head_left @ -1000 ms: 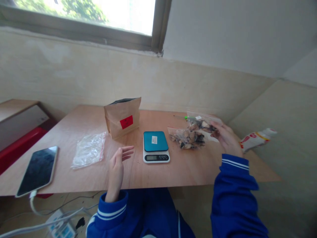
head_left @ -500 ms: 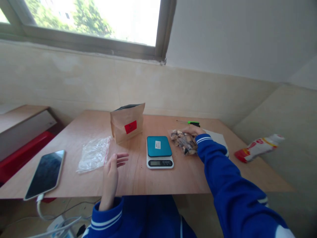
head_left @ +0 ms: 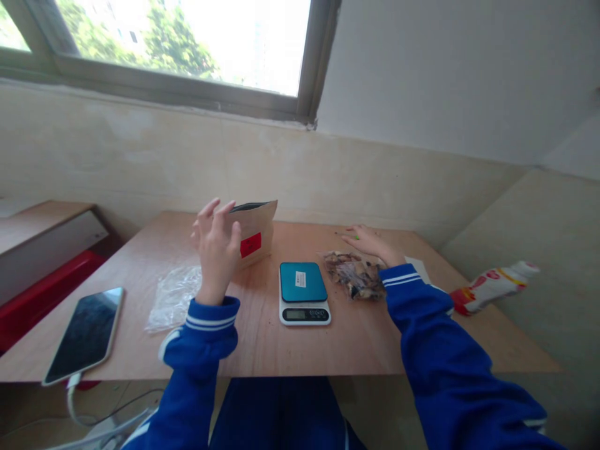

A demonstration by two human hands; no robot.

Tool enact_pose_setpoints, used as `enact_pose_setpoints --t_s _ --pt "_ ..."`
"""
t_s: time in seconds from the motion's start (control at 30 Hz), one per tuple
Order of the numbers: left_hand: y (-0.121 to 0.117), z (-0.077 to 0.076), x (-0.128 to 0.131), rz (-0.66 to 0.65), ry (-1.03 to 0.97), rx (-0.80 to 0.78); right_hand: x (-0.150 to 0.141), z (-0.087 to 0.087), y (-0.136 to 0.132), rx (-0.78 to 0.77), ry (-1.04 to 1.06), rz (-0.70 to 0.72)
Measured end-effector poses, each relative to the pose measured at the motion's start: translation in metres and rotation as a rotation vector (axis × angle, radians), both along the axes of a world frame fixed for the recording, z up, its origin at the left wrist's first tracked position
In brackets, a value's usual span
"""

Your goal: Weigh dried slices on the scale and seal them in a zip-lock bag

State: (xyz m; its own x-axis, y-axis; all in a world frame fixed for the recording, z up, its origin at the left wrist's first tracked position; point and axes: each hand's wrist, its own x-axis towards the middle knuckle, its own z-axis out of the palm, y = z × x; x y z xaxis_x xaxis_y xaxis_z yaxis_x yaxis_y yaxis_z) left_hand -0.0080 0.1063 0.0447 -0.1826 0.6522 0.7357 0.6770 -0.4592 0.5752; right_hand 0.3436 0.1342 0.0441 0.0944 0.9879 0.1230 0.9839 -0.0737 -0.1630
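Note:
My left hand [head_left: 216,245] is raised over the table with fingers spread, open, just in front of an upright brown paper bag [head_left: 255,230] with a red label. My right hand [head_left: 370,241] lies flat and open at the far side of the table, over a green pen [head_left: 356,237], holding nothing. Just in front of it lies a clear bag of dried pieces [head_left: 354,274]. A small scale [head_left: 303,292] with a teal top stands between my hands.
An empty clear zip bag [head_left: 174,298] lies left of the scale. A phone [head_left: 85,333] on a cable rests at the table's left front edge. A red-and-white packet [head_left: 492,285] lies off the table's right side. The wooden table [head_left: 328,344] meets the wall behind.
My left hand rose from the table edge up to the brown paper bag. My right hand let go of the bag of dried pieces and moved back to the pen.

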Motion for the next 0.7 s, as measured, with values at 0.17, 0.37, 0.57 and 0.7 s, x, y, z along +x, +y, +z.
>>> enact_pose_setpoints --t_s 0.17,0.37,0.57,0.7 --pt "0.045 0.008 0.004 0.042 0.180 -0.120 -0.050 0.033 -0.017 0.121 0.204 0.404" --pt "0.019 -0.015 0.001 -0.008 0.266 0.004 -0.121 0.065 -0.042 0.279 0.540 0.724" --pt "-0.018 -0.034 0.004 -0.122 0.297 0.095 -0.161 0.053 -0.033 0.227 0.418 0.877" --pt "-0.040 -0.044 0.003 -0.172 0.304 0.051 -0.165 0.043 -0.034 0.122 0.370 0.936"
